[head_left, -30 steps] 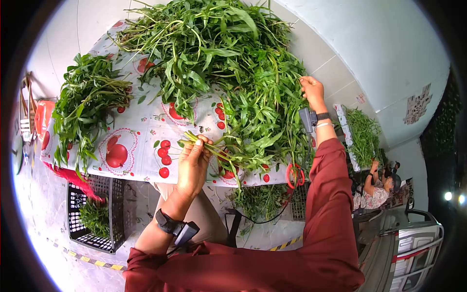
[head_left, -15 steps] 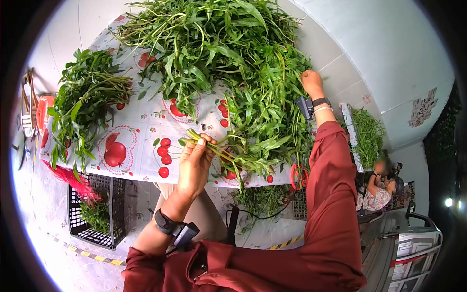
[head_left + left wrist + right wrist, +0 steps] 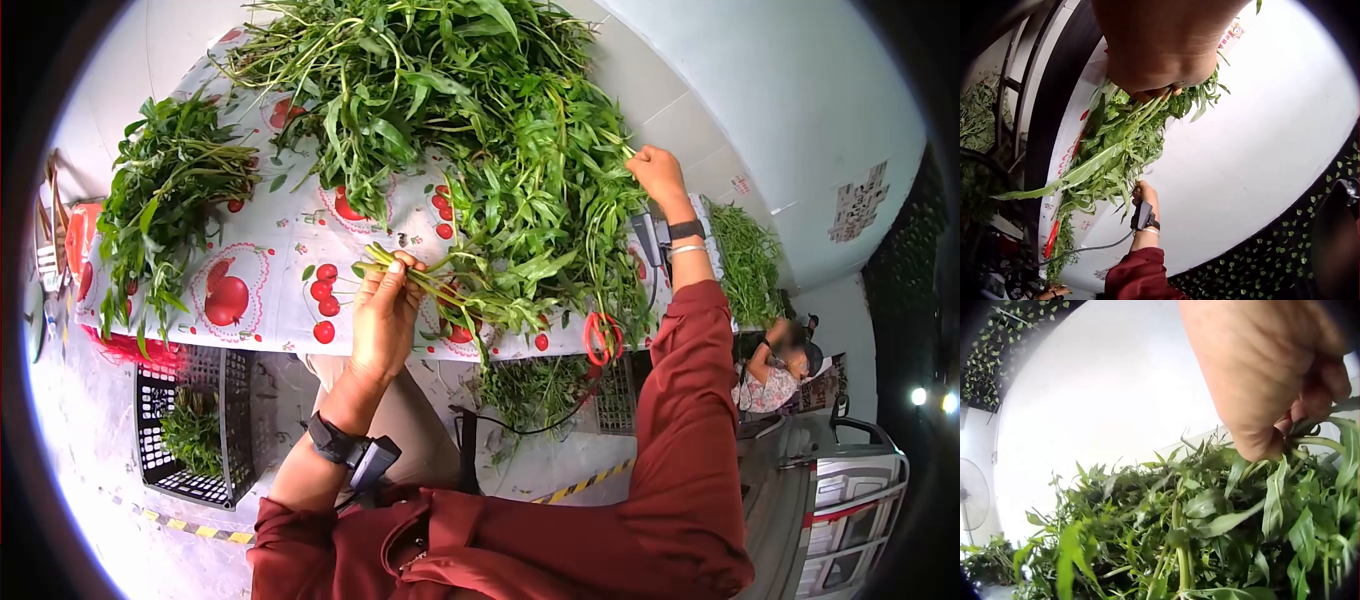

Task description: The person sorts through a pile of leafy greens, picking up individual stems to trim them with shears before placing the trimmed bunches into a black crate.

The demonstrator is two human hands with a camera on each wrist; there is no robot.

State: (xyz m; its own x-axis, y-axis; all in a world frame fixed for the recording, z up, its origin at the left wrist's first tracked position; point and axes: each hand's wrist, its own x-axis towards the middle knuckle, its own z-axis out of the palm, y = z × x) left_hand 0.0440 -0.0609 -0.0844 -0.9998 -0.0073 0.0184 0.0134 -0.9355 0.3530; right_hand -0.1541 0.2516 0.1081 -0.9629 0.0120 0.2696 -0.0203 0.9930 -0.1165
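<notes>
In the head view my left hand (image 3: 388,315) pinches a small bunch of water spinach stems (image 3: 378,257) between thumb and fingers, over the table's front half. Their leafy ends (image 3: 525,280) trail right, into the big heap of water spinach (image 3: 470,120). My right hand (image 3: 660,175) is at the heap's right edge, fingers curled, pinching a green stem (image 3: 628,152). Close up in the right wrist view, that hand (image 3: 1266,381) grips a stem (image 3: 1322,442) above the leaves. The left wrist view has stems (image 3: 1141,119) coming out under the left hand (image 3: 1166,56).
A smaller pile of greens (image 3: 165,195) lies at the left of the fruit-printed tablecloth (image 3: 280,300). Red-handled scissors (image 3: 602,338) hang at the front edge. Below stands a black crate (image 3: 195,430) with greens inside. Another person (image 3: 775,375) is at the far right, beside more greens (image 3: 742,260).
My right hand has moved slightly right and toward me, and its fingers have curled in round a stem. My left hand keeps hold of its bunch. The head view has shifted a little.
</notes>
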